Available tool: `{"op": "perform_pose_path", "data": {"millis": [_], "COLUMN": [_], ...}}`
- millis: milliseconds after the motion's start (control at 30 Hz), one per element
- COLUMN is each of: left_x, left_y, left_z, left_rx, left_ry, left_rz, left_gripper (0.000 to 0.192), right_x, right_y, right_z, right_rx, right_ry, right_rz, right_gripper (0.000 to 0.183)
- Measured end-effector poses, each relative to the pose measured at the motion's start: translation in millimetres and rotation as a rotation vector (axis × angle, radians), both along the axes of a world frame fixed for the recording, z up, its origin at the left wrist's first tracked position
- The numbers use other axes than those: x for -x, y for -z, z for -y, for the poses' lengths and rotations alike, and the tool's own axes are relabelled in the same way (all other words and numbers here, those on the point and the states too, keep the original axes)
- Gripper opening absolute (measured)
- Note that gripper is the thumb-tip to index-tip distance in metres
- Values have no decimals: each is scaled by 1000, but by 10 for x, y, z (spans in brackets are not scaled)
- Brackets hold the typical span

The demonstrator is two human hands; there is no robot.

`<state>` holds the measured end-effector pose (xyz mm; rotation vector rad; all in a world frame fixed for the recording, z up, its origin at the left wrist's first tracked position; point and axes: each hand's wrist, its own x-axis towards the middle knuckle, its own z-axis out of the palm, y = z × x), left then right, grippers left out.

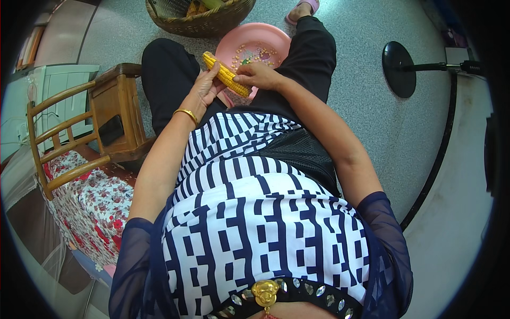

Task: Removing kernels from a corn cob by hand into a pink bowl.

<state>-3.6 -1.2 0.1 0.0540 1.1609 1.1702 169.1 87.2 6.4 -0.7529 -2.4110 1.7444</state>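
My left hand (206, 87), with a gold bangle at the wrist, grips an ear of yellow corn (226, 75) that slants down to the right. The fingers of my right hand (259, 75) are bent against the right side of the ear near its lower end; whether they hold a kernel is hidden. Beneath and beyond both hands, a pink plastic basin (227, 46) stands on the floor between the legs. Loose yellow kernels lie scattered over its patterned bottom.
A woven basket (199, 24) with corn ears stands beyond the basin. To the left are a wooden chair (119, 111) with a dark flat object on it and a bed with floral cloth (95, 199). A black round stand base (399, 69) is at the right.
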Motion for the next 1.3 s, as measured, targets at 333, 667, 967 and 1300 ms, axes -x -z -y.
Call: {"op": "perform_pose_path", "data": {"millis": [333,667,967,1300], "left_x": [-14,-1,-6,-25], "left_y": [-12,32,24,-7], "left_z": [-10,-14,-14,-19], "left_rx": [1,-9,-28,-20], "left_ry": [-13,-24,-33,-12], "left_rz": [-2,13,7,10], "left_gripper": [45,43,45,46], "right_x": [2,-2,18,18], "right_y": [72,97,43,86], "right_z": [-15,-45,-32,-18], "right_rx": [-73,-9,187,156], "right_ry": [12,28,111,84], "right_rz": [-40,0,-1,-12], "right_gripper": [27,29,36,40]}}
